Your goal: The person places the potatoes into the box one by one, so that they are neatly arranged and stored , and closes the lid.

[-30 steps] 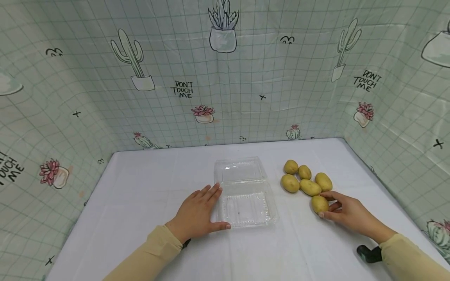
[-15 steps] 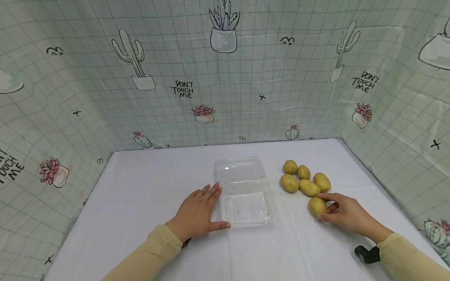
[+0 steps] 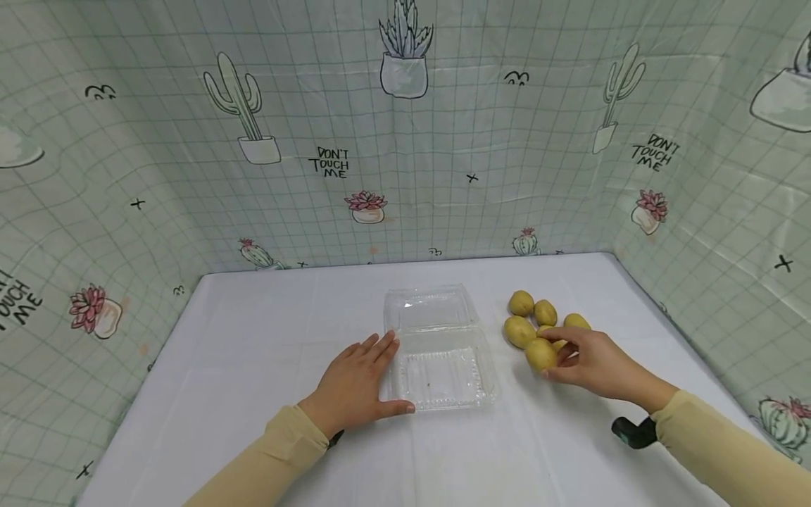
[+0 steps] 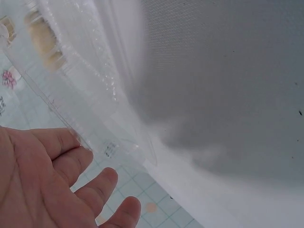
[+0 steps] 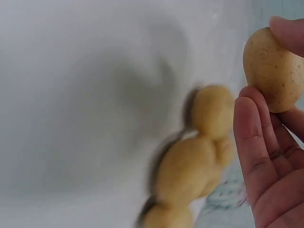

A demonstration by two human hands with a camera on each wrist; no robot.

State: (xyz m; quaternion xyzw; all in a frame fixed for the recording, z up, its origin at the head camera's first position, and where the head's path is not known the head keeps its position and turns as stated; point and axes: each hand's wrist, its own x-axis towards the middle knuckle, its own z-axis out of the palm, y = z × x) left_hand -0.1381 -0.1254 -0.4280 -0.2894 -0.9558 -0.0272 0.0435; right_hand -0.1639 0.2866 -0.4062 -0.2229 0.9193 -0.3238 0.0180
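In the head view my right hand (image 3: 598,362) pinches a yellow potato (image 3: 541,355) between thumb and fingertips. The right wrist view shows that potato (image 5: 268,66) lifted off the white cloth, its shadow falling apart from it. Behind it lie several more potatoes (image 3: 519,332) in a loose group, one mostly hidden by my right fingers. My left hand (image 3: 355,384) lies with fingers spread along the left side of a clear plastic clamshell box (image 3: 443,408). The box stands with its lid (image 3: 431,308) folded back, and no potato is inside.
A white cloth (image 3: 266,338) covers the table. Grid-patterned curtains (image 3: 431,155) with cactus prints rise behind it and at both sides. A black strap piece (image 3: 633,433) hangs under my right wrist.
My right hand has raised the potato from the cloth and carried it left, towards the box, passing in front of the other potatoes. My left hand and the box have stayed put.
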